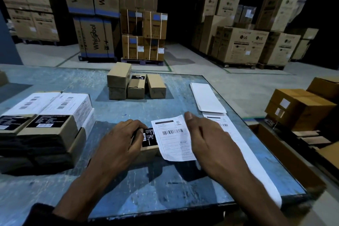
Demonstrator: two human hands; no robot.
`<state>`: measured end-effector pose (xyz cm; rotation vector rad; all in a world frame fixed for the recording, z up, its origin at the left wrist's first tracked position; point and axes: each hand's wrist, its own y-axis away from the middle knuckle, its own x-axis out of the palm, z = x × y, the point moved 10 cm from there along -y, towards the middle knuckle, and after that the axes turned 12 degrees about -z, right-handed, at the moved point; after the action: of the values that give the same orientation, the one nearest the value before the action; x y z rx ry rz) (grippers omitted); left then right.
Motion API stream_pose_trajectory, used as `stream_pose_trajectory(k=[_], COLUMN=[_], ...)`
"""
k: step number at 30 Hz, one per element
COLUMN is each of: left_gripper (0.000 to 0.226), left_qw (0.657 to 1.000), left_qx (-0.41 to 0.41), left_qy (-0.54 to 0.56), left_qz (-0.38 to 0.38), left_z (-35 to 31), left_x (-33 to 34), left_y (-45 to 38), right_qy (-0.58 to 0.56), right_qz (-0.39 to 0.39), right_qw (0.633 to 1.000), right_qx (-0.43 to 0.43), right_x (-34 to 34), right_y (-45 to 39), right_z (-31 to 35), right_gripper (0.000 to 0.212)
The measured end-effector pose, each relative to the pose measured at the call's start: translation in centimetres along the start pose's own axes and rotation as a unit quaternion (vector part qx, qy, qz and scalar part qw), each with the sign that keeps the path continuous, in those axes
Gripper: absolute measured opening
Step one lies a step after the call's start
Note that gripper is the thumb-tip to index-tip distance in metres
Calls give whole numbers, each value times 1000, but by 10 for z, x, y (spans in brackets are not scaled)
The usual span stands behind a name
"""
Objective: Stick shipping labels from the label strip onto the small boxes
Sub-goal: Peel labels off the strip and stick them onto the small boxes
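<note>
While your left hand [119, 138] is gripping the small box [149, 138] on the bench [165, 189], your right hand [207, 139] is pinching the shipping label [173, 138]. That label is lying across the box just left of the right grip, its long axis running away from you.

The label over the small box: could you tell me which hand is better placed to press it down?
Probably the right hand: it already holds the label, while the left hand grips the box.

Reaching forward with both forearms, left hand [124, 137] curling its fingers down in a grip, right hand [207, 139] pinching, thumb extended
</note>
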<state>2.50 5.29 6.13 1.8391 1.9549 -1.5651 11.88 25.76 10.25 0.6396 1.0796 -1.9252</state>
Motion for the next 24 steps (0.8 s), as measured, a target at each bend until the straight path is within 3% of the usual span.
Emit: stream_pose_trajectory(k=[2,6,11,15,21,24], left_gripper=[26,34,34,37,39,39], left_qw=[1000,999,999,1000,1000,1000], left_qx=[3,5,0,-7,-15,-15], left_qy=[11,41,30,5,4,4], left_qz=[-4,-1,-11,-4,5,2], left_z=[-1,-2,-5,-2,-2,-2], left_x=[-2,-6,-7,-6,-4,-5], left_y=[0,2,3,3,3,3], right_qy=[-37,22,92,118,66,59], right_qz=[10,185,185,180,193,169], right_qw=[998,973,962,966,979,984], right_qx=[-50,-137,-179,-140,-16,-2], right_x=[9,75,79,65,56,45], right_y=[9,41,47,38,40,37], right_z=[29,52,30,0,-24,-30], right_gripper=[65,86,86,93,92,85])
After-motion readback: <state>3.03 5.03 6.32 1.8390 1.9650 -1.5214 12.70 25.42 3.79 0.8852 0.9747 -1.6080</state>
